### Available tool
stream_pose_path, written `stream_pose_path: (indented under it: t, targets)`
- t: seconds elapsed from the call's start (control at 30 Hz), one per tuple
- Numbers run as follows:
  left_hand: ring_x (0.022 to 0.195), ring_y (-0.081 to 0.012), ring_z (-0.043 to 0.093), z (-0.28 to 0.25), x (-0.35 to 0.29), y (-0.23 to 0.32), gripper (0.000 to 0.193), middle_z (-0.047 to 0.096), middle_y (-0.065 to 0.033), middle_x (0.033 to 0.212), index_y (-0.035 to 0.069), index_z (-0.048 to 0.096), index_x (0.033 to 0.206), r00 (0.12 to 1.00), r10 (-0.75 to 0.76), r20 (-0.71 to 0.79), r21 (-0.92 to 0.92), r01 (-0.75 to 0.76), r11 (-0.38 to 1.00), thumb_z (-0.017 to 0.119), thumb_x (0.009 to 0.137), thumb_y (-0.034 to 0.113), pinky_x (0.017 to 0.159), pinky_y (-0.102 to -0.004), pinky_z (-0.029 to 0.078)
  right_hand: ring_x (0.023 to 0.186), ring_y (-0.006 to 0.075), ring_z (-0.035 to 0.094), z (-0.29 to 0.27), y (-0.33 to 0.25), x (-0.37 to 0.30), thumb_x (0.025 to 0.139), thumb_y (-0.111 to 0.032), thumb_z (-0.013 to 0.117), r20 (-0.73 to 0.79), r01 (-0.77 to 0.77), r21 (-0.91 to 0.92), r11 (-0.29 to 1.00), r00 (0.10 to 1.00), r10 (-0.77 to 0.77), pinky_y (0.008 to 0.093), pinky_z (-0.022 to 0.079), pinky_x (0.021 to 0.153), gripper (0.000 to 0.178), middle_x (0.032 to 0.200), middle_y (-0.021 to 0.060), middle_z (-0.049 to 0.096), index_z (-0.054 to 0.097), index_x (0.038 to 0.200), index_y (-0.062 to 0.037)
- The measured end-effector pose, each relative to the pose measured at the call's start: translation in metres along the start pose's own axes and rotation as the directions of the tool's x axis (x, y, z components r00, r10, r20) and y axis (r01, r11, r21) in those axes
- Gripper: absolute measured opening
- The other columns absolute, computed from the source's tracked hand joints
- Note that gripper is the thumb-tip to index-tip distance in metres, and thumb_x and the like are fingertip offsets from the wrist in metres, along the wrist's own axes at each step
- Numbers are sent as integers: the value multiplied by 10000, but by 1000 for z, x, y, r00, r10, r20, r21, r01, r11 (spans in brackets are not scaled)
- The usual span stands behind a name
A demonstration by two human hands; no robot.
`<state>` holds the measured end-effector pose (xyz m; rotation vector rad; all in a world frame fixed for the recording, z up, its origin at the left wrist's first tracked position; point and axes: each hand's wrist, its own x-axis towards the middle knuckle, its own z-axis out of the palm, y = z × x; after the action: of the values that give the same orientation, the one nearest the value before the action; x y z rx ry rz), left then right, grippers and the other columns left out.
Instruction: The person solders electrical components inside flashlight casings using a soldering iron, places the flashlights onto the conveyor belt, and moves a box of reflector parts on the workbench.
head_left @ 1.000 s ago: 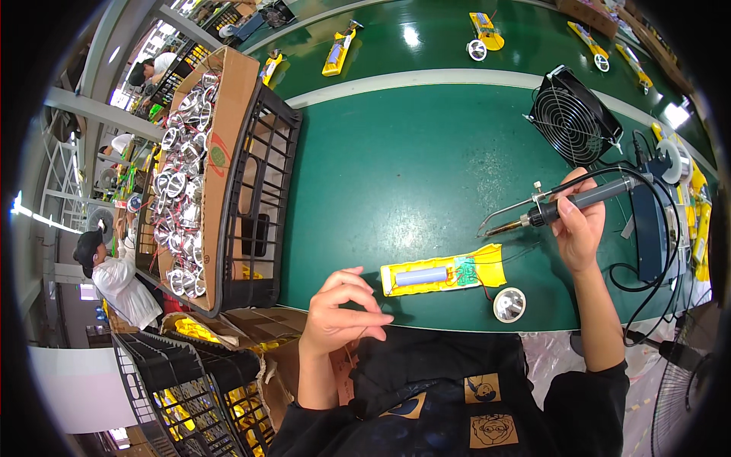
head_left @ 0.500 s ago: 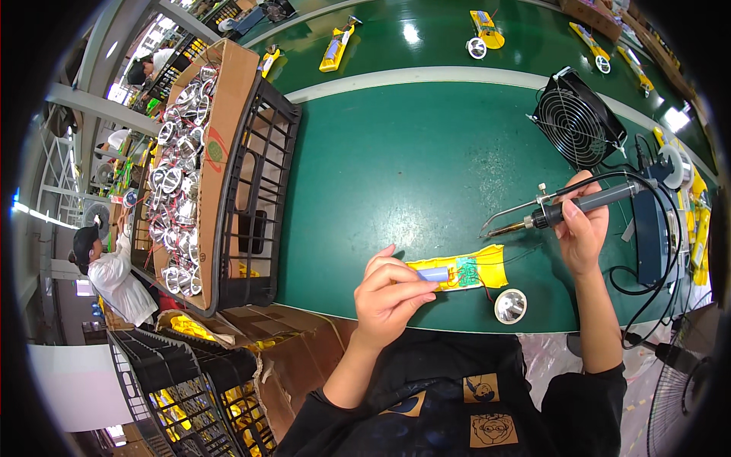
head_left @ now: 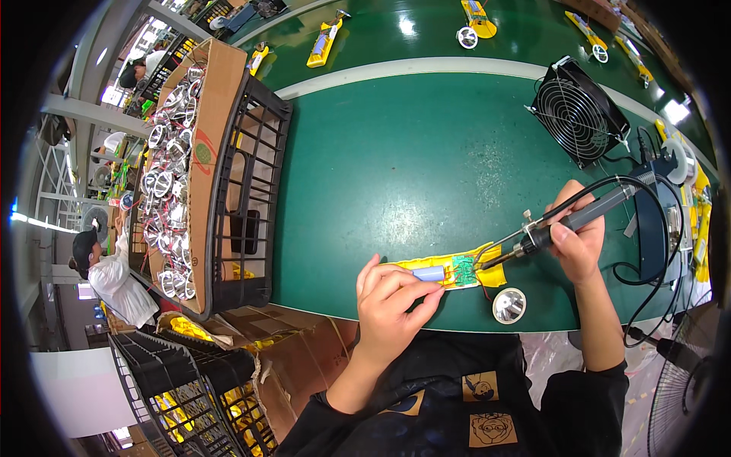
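A yellow flashlight housing [head_left: 493,274] lies on the green bench, with a lavender cylindrical battery [head_left: 428,273] and a green circuit board [head_left: 464,271] in it. My left hand [head_left: 394,295] is closed on the housing's left end, thumb and fingertip by the board's lower left corner. In my right hand [head_left: 580,240] is a soldering iron [head_left: 582,216] with a thin solder feed tube [head_left: 509,234] clamped along it. Its tip touches or nearly touches the board's right side. A round silver reflector lamp [head_left: 509,305] sits just below the housing, joined to it by a red wire.
At left, a cardboard box [head_left: 209,152] full of reflectors stands in a black crate [head_left: 251,190]. A black fan [head_left: 575,114], a solder spool [head_left: 680,161] and a blue soldering unit [head_left: 653,228] stand at right. Yellow housings lie on the far green belt [head_left: 381,38]. A person [head_left: 114,274] works at far left.
My right hand has brought the soldering iron down and left, its tip now at the circuit board. My left fingers have shifted along the housing, uncovering more of the battery.
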<state>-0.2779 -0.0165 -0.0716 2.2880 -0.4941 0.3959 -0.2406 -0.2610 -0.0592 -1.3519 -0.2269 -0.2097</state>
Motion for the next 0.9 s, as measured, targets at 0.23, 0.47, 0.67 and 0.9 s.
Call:
stream_pose_path:
  t: [0.23, 0.47, 0.67, 0.9]
  targets:
    - [716, -160, 534, 2, 4, 1, 126, 546, 35, 633, 124, 661, 673, 999, 20, 33, 29, -21, 999, 728, 570, 97, 879, -460, 347, 624, 89, 389, -3, 6, -7, 674, -18, 546, 98, -33, -29, 999, 995, 35, 223, 329, 556, 199, 753, 76, 443, 401, 807, -46]
    - [712, -161, 534, -3, 11, 5, 109, 541, 24, 622, 118, 660, 675, 994, -17, 107, 3, 17, 1000, 721, 585, 106, 862, -446, 356, 619, 95, 390, 3, 13, -7, 693, 12, 539, 139, 126, 13, 992, 982, -127, 233, 332, 551, 237, 761, 80, 445, 385, 855, -65]
    - [697, -158, 529, -4, 15, 4, 89, 550, 7, 621, 101, 656, 666, 985, -48, 165, -18, 52, 998, 713, 599, 107, 813, -391, 370, 611, 89, 386, 0, 8, -6, 687, 1, 540, 202, 64, -60, 996, 978, -50, 231, 322, 539, 196, 746, 73, 446, 402, 818, -47]
    - [657, -162, 517, -4, 18, 5, 77, 561, -12, 615, 87, 649, 648, 980, -73, 185, -36, 81, 996, 703, 594, 94, 751, -338, 382, 590, 83, 380, 2, 10, -7, 680, -5, 543, 180, 82, -32, 996, 981, -75, 226, 312, 517, 183, 741, 73, 450, 411, 802, -40]
